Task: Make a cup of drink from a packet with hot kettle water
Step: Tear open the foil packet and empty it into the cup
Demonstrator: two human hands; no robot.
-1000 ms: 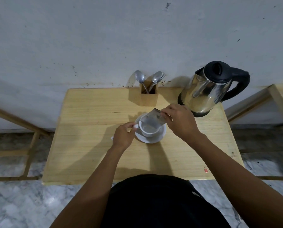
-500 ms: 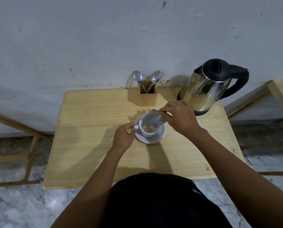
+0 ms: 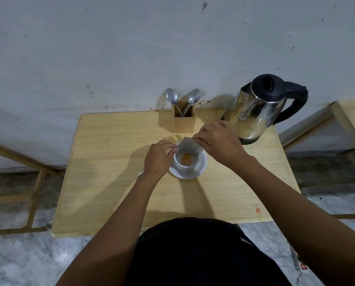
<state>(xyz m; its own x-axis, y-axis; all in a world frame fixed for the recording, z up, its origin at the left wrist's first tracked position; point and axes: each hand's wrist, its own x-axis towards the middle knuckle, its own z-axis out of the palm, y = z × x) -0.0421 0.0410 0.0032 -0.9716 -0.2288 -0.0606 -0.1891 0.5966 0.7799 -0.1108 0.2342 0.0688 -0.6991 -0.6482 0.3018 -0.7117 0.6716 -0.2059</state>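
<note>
A white cup [image 3: 185, 165] stands on a white saucer [image 3: 201, 170] in the middle of the wooden table [image 3: 110, 162]. Orange powder [image 3: 186, 158] lies in the bottom of the cup. A grey packet [image 3: 190, 147] is tipped over the cup, its mouth down. My right hand [image 3: 220, 142] pinches the packet's upper end. My left hand [image 3: 158, 158] pinches its lower left edge beside the cup. A steel kettle [image 3: 255, 112] with a black lid and handle stands at the table's back right, just behind my right hand.
A wooden holder [image 3: 183, 120] with two spoons and a fork stands against the wall behind the cup. A second wooden table [image 3: 352, 120] is at the right edge. Wooden frame rails run at the left. The floor is marble.
My left hand has left the cup's side and taken the packet's lower edge. The packet is tipped steeper, and orange powder now shows in the cup.
</note>
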